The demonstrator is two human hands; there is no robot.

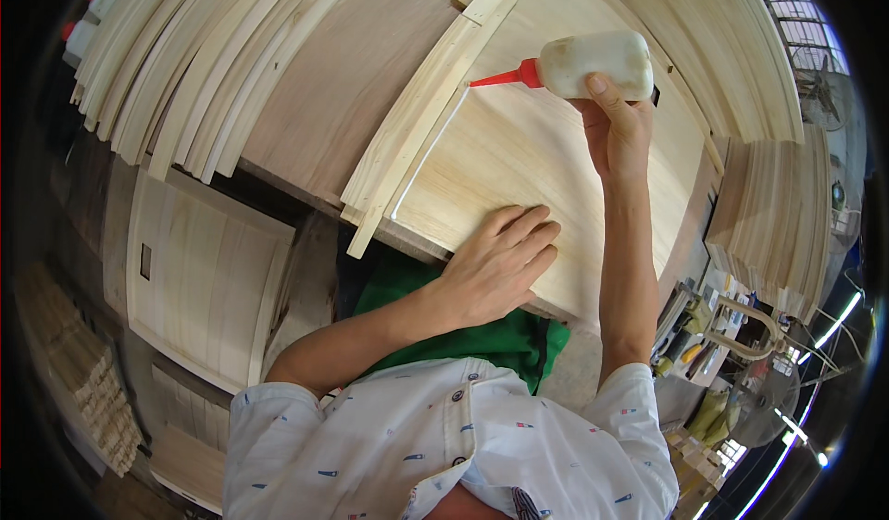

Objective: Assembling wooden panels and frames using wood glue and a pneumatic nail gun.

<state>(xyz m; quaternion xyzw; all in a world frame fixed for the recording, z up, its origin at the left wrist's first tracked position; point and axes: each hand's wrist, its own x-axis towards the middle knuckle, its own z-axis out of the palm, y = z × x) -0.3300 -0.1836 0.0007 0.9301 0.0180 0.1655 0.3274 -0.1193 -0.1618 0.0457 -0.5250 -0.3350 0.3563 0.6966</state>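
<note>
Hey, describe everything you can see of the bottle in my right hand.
The bottle is off-white, slightly see-through, plastic-looking and smudged, with rounded shoulders and a tapered red nozzle. It is tipped on its side, nozzle pointing left and slightly down. Your right hand grips it from below, thumb across the near side. It is over the pale board, the nozzle tip at the far end of a white line. How full it is, I can't tell.

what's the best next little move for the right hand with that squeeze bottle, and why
Probably draw the red nozzle a little farther along the wooden strip, away from the body: the white bead runs from near the panel's near edge only to the nozzle tip, and none shows beyond it.
</note>
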